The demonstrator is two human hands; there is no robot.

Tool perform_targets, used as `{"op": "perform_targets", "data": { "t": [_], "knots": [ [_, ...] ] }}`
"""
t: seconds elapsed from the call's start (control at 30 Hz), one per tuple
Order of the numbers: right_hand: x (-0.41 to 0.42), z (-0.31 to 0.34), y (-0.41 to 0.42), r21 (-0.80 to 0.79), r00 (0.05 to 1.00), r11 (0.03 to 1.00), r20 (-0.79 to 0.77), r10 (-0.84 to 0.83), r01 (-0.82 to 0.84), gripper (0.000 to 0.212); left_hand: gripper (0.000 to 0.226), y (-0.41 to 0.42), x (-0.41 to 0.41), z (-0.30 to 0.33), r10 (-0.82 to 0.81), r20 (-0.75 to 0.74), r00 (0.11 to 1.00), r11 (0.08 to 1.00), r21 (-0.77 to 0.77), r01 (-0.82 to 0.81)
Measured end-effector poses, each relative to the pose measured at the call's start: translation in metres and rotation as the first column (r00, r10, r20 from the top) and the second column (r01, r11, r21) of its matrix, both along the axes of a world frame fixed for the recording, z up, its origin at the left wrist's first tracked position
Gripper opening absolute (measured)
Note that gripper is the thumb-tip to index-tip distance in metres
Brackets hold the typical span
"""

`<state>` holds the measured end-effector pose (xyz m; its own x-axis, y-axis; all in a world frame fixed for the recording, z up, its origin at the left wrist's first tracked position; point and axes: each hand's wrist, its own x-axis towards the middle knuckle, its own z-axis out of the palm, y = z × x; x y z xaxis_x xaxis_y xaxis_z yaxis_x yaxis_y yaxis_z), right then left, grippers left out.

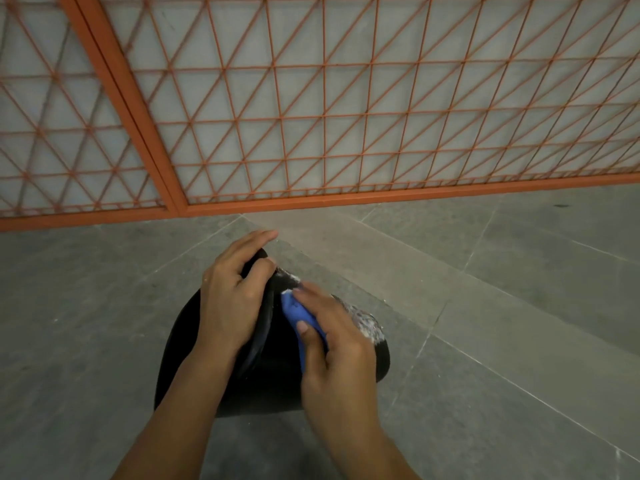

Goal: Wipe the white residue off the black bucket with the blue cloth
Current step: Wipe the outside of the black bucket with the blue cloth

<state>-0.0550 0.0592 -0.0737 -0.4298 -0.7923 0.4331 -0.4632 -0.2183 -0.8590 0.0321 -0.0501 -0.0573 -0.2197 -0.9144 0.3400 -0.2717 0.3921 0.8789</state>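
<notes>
A black bucket lies on the grey floor in front of me, squashed and tilted. My left hand grips its upper rim, fingers curled over the edge. My right hand presses a bunched blue cloth against the bucket's wall just right of the left hand. White residue speckles the rim to the right of my right hand, and a smaller white patch shows just above the cloth. Both hands hide much of the bucket's middle.
Grey stone floor tiles spread all around the bucket. An orange metal grille with a thick orange frame stands along the far side, roughly an arm's length beyond the bucket.
</notes>
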Motion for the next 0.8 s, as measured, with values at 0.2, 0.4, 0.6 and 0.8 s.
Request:
{"op": "perform_targets", "data": {
  "t": [0.2,0.4,0.6,0.8],
  "knots": [
    [-0.005,-0.015,-0.004,0.018,0.994,0.999,-0.107,-0.027,0.029,0.034,0.045,-0.007,0.005,0.0,0.03,-0.016,0.999,0.999,0.021,-0.029],
    [-0.005,-0.015,-0.002,-0.009,0.993,1.0,-0.117,0.004,-0.005,0.034,0.044,-0.005,0.0,-0.002,0.016,0.006,1.0,1.0,-0.001,-0.016],
    [-0.004,-0.013,0.007,0.058,0.998,0.998,-0.06,0.013,-0.009,0.032,0.041,-0.007,-0.004,0.0,0.021,0.013,1.0,1.0,0.008,-0.021],
    [-0.02,-0.013,-0.012,0.11,0.995,0.994,-0.099,-0.014,0.025,0.031,0.038,-0.013,-0.001,0.001,0.054,-0.006,0.999,0.998,0.015,-0.054]
  ]
}}
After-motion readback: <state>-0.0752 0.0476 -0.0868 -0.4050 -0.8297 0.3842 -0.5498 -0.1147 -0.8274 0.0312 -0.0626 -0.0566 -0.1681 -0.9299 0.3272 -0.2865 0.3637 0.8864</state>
